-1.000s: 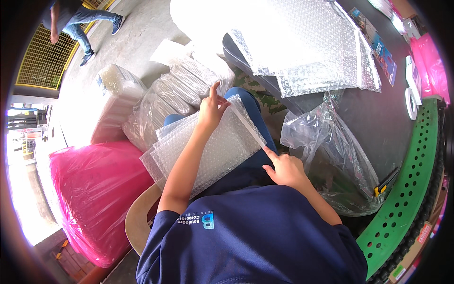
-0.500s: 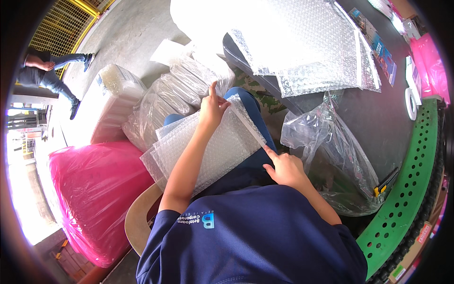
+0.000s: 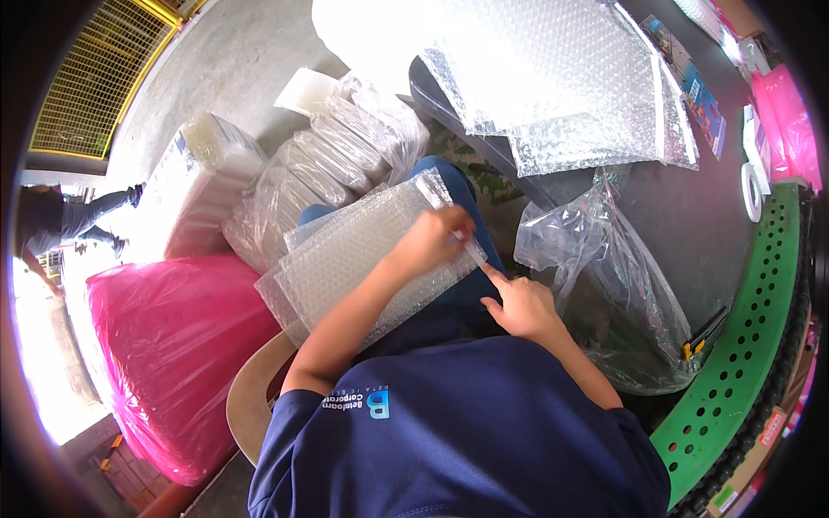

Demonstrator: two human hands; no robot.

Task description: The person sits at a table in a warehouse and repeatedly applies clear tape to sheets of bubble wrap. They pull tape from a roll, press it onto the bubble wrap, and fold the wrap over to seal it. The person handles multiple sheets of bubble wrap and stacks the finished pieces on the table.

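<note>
A clear bubble-wrap pouch [image 3: 345,268] lies across my lap, tilted up to the right. My left hand [image 3: 436,240] is at the pouch's right edge and pinches a thin strip [image 3: 473,252] there. My right hand [image 3: 521,304] sits just right of it. Its index finger is stretched out and touches the lower end of the same strip, and it holds nothing. My dark blue shirt [image 3: 466,440] fills the lower middle of the view.
Bubble-wrap sheets [image 3: 561,86] are piled on the dark table [image 3: 691,224], beside a crumpled clear plastic bag [image 3: 596,276], a yellow-handled cutter [image 3: 704,332] and a tape roll [image 3: 753,192]. A green perforated rail [image 3: 760,328] curves at right. At left are wrapped bundles [image 3: 328,155], a pink bag [image 3: 164,363] and a distant person [image 3: 60,224].
My left hand has come down from the pouch's top edge to its right edge, close to my right hand. The person in the background has walked further left.
</note>
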